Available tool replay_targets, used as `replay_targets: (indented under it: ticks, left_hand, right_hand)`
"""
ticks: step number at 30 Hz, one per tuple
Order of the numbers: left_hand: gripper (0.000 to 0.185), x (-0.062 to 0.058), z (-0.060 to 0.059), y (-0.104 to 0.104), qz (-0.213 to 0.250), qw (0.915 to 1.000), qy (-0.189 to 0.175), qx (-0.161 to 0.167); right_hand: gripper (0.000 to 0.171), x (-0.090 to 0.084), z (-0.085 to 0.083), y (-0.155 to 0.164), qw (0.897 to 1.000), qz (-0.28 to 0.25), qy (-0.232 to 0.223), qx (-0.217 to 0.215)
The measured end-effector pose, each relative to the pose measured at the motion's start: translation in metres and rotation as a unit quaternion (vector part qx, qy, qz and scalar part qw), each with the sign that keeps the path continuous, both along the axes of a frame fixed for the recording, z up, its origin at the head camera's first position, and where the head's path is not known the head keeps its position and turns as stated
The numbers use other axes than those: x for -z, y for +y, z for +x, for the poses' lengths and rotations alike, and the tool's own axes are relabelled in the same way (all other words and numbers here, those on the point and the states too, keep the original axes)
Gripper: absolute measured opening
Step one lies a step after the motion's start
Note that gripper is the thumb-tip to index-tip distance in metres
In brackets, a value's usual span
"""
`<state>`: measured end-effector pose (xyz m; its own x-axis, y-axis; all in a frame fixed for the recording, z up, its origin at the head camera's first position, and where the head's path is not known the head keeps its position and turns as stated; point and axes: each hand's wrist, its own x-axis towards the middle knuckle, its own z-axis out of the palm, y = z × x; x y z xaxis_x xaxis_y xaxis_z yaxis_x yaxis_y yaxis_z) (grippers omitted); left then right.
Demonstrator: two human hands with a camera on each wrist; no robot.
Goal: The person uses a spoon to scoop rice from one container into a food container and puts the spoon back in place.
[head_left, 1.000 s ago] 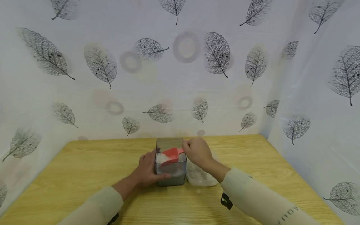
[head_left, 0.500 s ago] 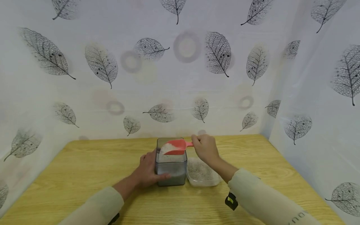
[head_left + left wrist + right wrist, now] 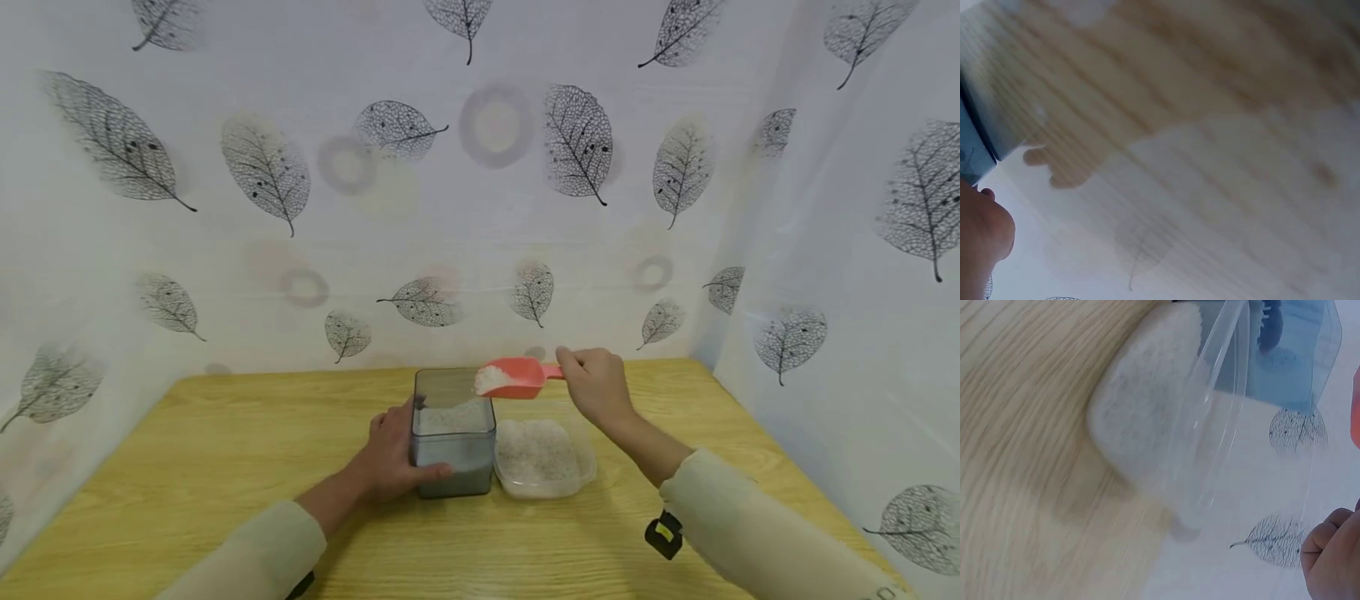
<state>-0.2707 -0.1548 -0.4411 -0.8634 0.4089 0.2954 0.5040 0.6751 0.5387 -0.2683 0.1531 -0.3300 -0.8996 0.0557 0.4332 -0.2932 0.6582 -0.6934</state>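
In the head view my right hand (image 3: 600, 387) grips the handle of a red scoop (image 3: 528, 379) that carries white grains (image 3: 491, 380), probably rice. The scoop hangs above the gap between two containers, its mouth pointing left. My left hand (image 3: 390, 454) holds the left side of a tall, see-through grey container (image 3: 453, 479), thumb across its front. White grains lie inside it. Right beside it stands a low clear plastic tub (image 3: 543, 487), also with white grains. The right wrist view shows the tub (image 3: 1210, 425) up close, with my right hand (image 3: 1338, 556) at the edge.
Both containers stand on a light wood-grain table (image 3: 247, 450). Behind and at the sides hangs a white sheet (image 3: 487, 225) printed with dark leaves.
My right hand has lifted the loaded scoop up out of the grey container and carried it right, towards the clear tub. The left hand has stayed on the grey container.
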Motion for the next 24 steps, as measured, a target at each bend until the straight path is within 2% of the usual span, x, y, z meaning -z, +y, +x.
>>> replay_targets:
  ticks: [5,14,19,24]
  left_hand:
    - [0.110,-0.002,0.002,-0.001,0.003,1.0000,0.005,0.003]
    - [0.114,-0.003,0.003,-0.002,-0.004,1.0000,-0.009,-0.001]
    - [0.115,-0.003,0.003,-0.002,0.000,0.9999,-0.011,0.001]
    - [0.113,-0.002,0.003,-0.001,-0.001,1.0000,-0.007,0.003]
  right_hand:
    - [0.057,0.004,0.009,0.032,1.000,0.016,-0.021,0.014]
    - [0.056,0.023,0.029,0.083,0.997,0.049,-0.046,0.035]
    - [0.057,0.032,0.037,0.102,0.997,0.067,-0.028,0.036]
    - [0.058,0.042,0.040,0.113,0.994,0.105,0.020,0.029]
